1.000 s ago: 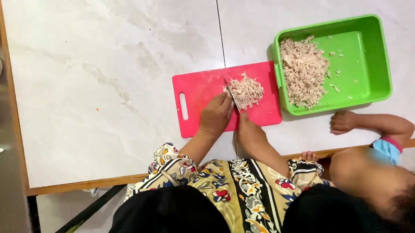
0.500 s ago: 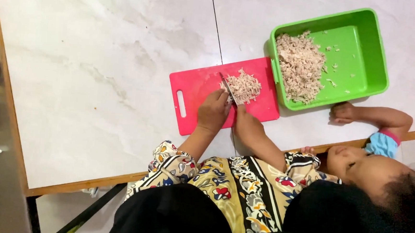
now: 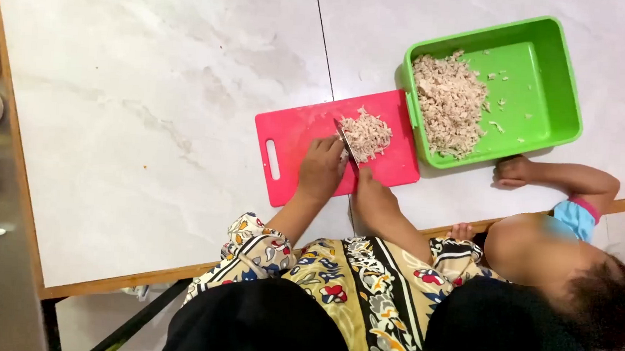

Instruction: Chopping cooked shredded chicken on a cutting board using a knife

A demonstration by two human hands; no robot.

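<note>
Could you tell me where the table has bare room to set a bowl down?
The white marble tabletop left of the red plastic cutting board is bare. It is crowded between the board and the green rectangular plastic tub.

I see a white marble-look table [image 3: 150,115] with a wooden edge filling most of the frame, a dark seam running down its upper middle. Directly on it, at centre, lies a red cutting board [image 3: 300,135] with a handle slot at its left end. Touching the board's right end, at upper right, sits a green plastic tray [image 3: 542,81]. Another person's hand [image 3: 513,171] rests on the tabletop just below the tray.
</note>
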